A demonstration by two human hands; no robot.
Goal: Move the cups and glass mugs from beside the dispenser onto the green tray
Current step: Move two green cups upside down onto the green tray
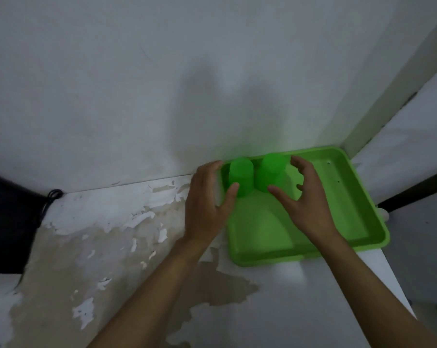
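Note:
A green tray [350, 202] lies on the white counter in the corner against the wall. Two green cups stand upside down in its far left corner: the left cup [241, 175] and the right cup [272, 172], side by side. My left hand [207, 199] hovers at the tray's left rim, fingers spread, thumb tip touching or nearly touching the left cup. My right hand [300, 197] is over the tray just right of the right cup, fingers spread and curled, holding nothing. No glass mugs or dispenser are in view.
The counter [111, 234] has peeling paint and brown patches. A dark object [8, 222] with a black cable [50, 197] sits at the left edge. The wall runs close behind the tray; a white ledge [413, 151] and the counter's edge lie right of it.

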